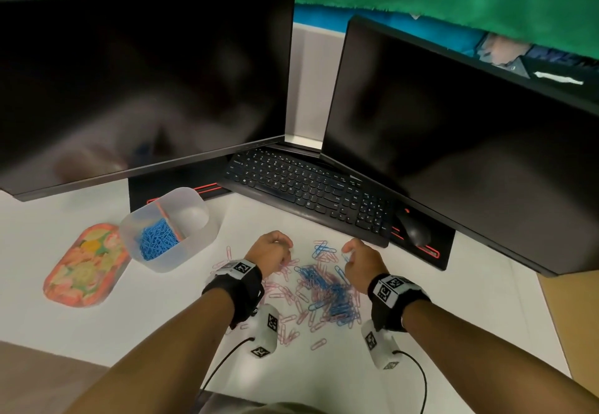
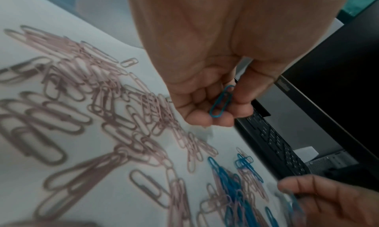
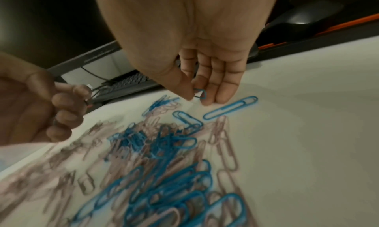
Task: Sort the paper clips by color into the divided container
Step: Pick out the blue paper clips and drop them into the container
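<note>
A mixed heap of blue and pink paper clips (image 1: 324, 290) lies on the white desk between my wrists. My left hand (image 1: 274, 251) hovers over the heap's left side; the left wrist view shows it pinching a blue clip (image 2: 221, 101) between thumb and curled fingers. At the heap's right edge, my right hand (image 1: 356, 256) pinches another blue clip (image 3: 200, 93) between thumb and forefinger just above the desk. The translucent divided container (image 1: 181, 251) stands to the left; its near compartment holds blue clips (image 1: 157, 241), and nothing shows in the far one (image 1: 193, 216).
A floral oval tray (image 1: 86, 266) lies left of the container. A black keyboard (image 1: 311, 191) and mouse (image 1: 415, 230) sit beyond the heap, under two dark monitors (image 1: 142, 83). Loose blue clips (image 3: 230, 107) lie near my right fingertips.
</note>
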